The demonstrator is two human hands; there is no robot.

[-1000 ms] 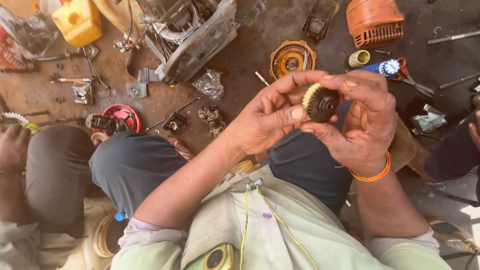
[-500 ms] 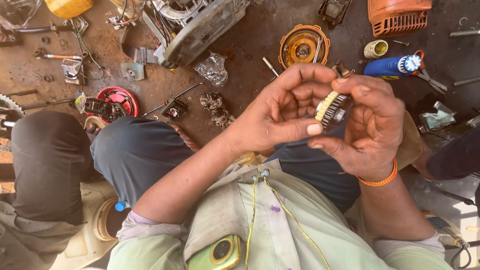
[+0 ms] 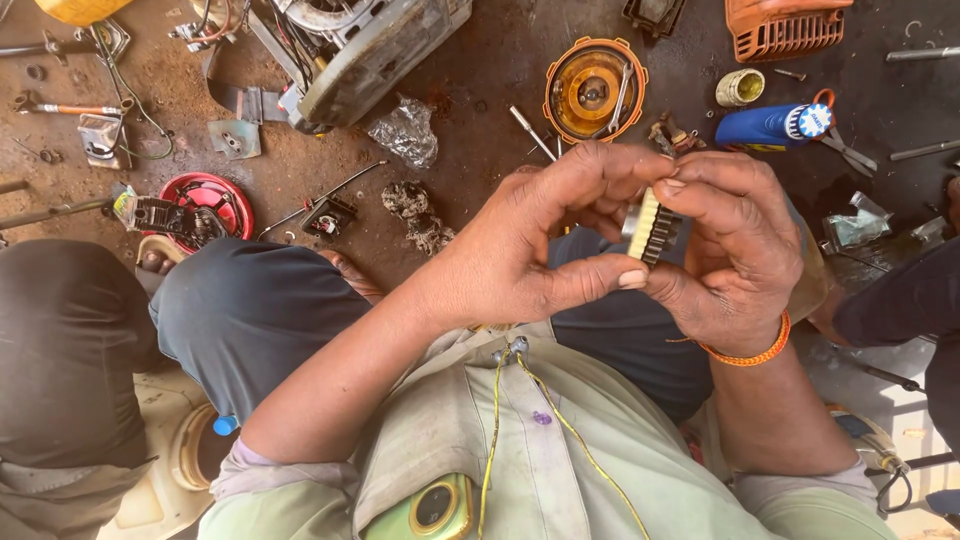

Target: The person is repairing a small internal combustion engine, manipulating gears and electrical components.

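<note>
On the oily ground lie an orange round pulley cover (image 3: 596, 90), an orange plastic grille (image 3: 787, 27) at the top edge, a blue can (image 3: 768, 125) with scissors (image 3: 845, 148) just beside it, and a small roll of tape (image 3: 740, 88). To the left sit a grey engine housing (image 3: 360, 55), a crumpled clear bag (image 3: 405, 130), a red round part (image 3: 205, 205) and a screwdriver (image 3: 65, 108). A yellow container (image 3: 80, 10) shows at the top left corner.

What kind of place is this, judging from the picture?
Probably a small-engine repair spot worked on the ground: a stripped engine, an orange round cover and scissors lie on the oily floor.
</note>
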